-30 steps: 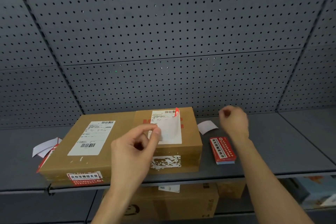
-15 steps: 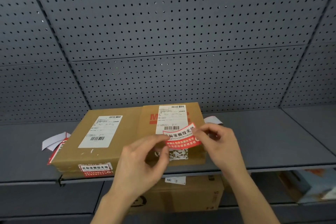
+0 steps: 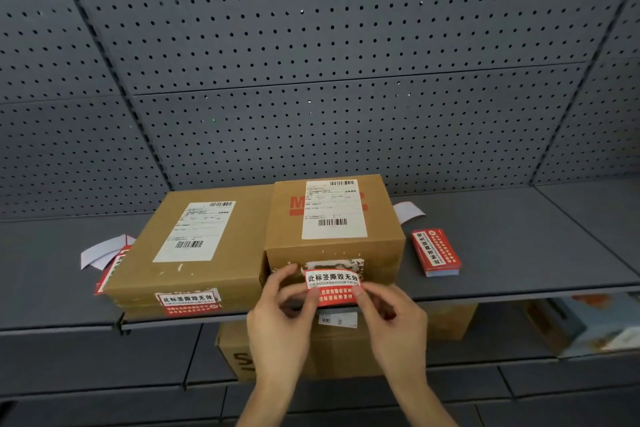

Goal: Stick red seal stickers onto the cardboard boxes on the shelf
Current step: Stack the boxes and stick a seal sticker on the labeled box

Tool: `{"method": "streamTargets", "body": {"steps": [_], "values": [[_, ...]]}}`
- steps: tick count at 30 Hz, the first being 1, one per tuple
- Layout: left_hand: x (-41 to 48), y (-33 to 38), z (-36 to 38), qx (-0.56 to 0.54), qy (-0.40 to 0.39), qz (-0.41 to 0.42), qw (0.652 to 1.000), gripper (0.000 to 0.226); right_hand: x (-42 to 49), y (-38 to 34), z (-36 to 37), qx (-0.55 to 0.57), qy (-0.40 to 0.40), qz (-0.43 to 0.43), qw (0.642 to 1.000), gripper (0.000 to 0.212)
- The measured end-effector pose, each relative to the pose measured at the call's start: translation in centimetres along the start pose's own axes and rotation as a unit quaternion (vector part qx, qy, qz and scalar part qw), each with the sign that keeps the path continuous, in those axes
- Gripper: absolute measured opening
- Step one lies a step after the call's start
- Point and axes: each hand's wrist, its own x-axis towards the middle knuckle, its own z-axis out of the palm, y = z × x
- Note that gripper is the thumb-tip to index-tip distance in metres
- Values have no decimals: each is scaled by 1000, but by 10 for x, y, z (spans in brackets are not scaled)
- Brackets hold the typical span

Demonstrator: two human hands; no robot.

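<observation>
Two cardboard boxes sit side by side on the grey shelf. The left box carries a red seal sticker on its front face. The right box has a white shipping label on top. My left hand and my right hand pinch the two ends of a red seal sticker and hold it flat against the right box's front face, by its lower edge. A stack of red stickers lies on the shelf to the right of the boxes.
White backing papers lie at the left and behind the right box. A perforated grey back panel rises behind the shelf. More cardboard boxes and a colourful carton stand on the lower shelf.
Both hands took the peeled red sticker and lowered it from above the right box's top to its front face. The backing paper has left my left hand.
</observation>
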Motion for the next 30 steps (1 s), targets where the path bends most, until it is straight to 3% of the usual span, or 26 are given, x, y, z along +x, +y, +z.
{"method": "streamTargets", "body": {"steps": [4, 9, 20, 30], "values": [[3, -2, 9, 24, 29, -3, 999, 40, 4, 0, 6, -4, 15, 20, 1000, 33], [2, 0, 16, 19, 56, 6, 998, 37, 11, 1, 8, -7, 25, 13, 1000, 19], [10, 3, 24, 58, 87, 5, 995, 46, 22, 2, 14, -21, 29, 36, 999, 17], [19, 9, 24, 221, 91, 54, 969, 50, 31, 4, 16, -73, 39, 17, 996, 18]]}}
